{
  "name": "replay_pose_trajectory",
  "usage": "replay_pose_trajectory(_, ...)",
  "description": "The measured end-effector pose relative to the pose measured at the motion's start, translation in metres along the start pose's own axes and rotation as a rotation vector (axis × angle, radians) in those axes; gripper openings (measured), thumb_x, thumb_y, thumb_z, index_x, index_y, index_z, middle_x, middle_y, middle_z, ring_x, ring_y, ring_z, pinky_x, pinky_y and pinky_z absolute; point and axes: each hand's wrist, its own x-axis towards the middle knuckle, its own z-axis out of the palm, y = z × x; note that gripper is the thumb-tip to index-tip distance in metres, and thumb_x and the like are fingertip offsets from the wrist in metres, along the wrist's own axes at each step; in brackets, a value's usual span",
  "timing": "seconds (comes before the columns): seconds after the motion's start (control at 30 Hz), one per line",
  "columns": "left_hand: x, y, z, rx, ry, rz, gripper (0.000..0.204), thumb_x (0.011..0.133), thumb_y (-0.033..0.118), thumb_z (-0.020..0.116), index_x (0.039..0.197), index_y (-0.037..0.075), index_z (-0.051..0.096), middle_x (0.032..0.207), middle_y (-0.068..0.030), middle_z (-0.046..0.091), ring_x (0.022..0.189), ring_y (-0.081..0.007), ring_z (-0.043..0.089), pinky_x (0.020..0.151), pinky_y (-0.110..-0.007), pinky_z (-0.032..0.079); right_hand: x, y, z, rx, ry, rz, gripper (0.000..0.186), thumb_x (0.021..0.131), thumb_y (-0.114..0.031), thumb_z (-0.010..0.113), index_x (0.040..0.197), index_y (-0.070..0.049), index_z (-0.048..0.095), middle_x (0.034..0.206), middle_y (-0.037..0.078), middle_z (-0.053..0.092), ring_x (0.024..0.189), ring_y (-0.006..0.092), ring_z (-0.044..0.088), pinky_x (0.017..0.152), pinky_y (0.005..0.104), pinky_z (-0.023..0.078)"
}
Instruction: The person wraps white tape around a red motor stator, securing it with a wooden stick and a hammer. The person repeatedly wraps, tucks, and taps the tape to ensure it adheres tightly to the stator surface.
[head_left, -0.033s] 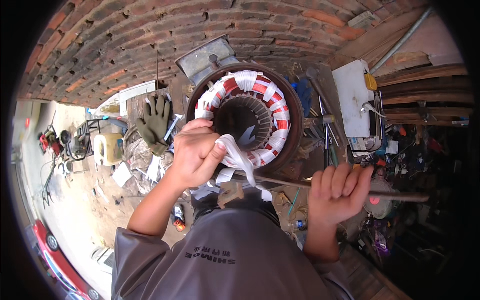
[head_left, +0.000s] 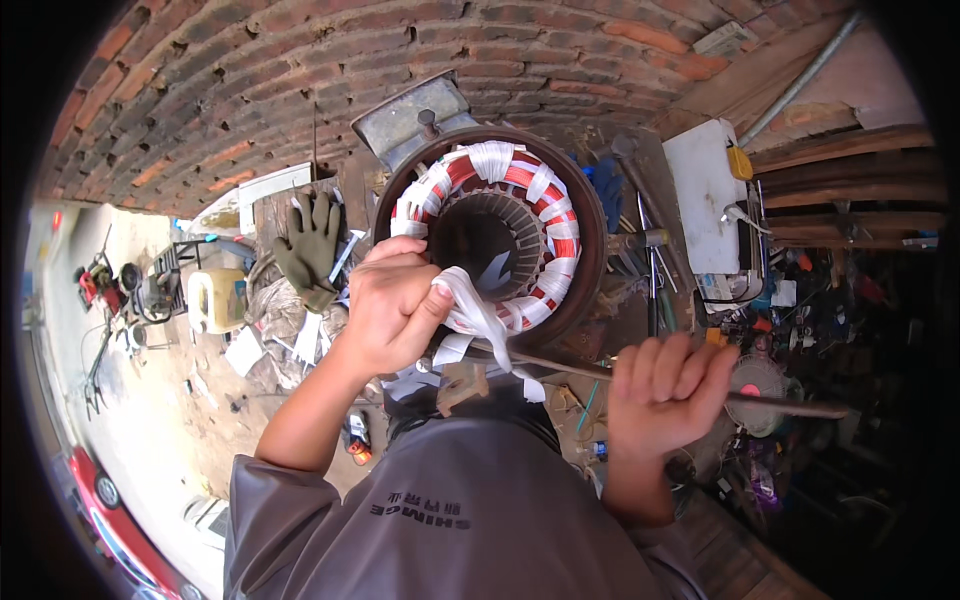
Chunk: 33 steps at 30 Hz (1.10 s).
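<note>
A motor stator (head_left: 557,243) with red winding ends bound in white tape sits in a round brown housing (head_left: 590,240) in the middle of the view. My left hand (head_left: 395,315) is closed on a loose loop of white tape (head_left: 480,315) at the winding's near left side. My right hand (head_left: 668,395) grips a long dark metal bar (head_left: 790,406), which slopes from the stator's near edge toward the lower right.
An olive glove (head_left: 306,250) lies left of the housing. Metal hand tools (head_left: 650,255) and a white board (head_left: 700,195) are at the right. A yellowish jug (head_left: 214,298) stands left, a fan (head_left: 750,400) lower right. A brick wall (head_left: 300,90) rises behind.
My right hand has moved a little left and down, tilting the bar's outer end downward. My left hand and the stator look the same.
</note>
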Motion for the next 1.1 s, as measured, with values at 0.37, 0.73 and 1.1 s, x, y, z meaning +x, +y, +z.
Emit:
replay_pose_trajectory(0.37, -0.004, 0.004, 0.005, -0.046, 0.049, 0.013, 0.031, 0.095, 0.019, 0.060, 0.066, 0.007, 0.058, 0.061, -0.0070, 0.055, 0.060, -0.0288, 0.058, 0.089, -0.040, 0.049, -0.001, 0.032, 0.009, 0.062, -0.010, -0.040, 0.052, 0.114, -0.041, 0.024, 0.069, -0.017, 0.037, 0.061, 0.000, 0.037, 0.046, 0.0137, 0.028, 0.046, 0.0303, 0.032)
replay_pose_trajectory(0.73, -0.002, 0.003, -0.001, -0.048, -0.030, 0.019, 0.034, 0.099, 0.024, 0.056, 0.072, 0.006, 0.063, 0.064, -0.0070, 0.057, 0.065, -0.0305, 0.059, 0.091, -0.042, 0.047, -0.009, -0.007, 0.005, 0.109, 0.050, -0.059, 0.053, 0.113, -0.042, 0.030, 0.066, -0.017, 0.034, 0.059, -0.001, 0.033, 0.047, 0.0112, 0.028, 0.044, 0.0295, 0.032)
replay_pose_trajectory(1.1, -0.020, 0.113, 0.011, -0.026, -0.182, 0.114, 0.009, 0.081, 0.012, 0.071, 0.087, 0.005, 0.070, 0.102, -0.0093, 0.065, 0.085, -0.0245, 0.066, 0.068, -0.036, 0.055, 0.146, -0.077, -0.209, -0.738, 0.441, 0.308, 0.032, 0.098, -0.034, 0.073, 0.081, -0.016, 0.053, 0.064, -0.007, 0.044, 0.050, 0.0065, 0.041, 0.045, 0.0263, 0.037)
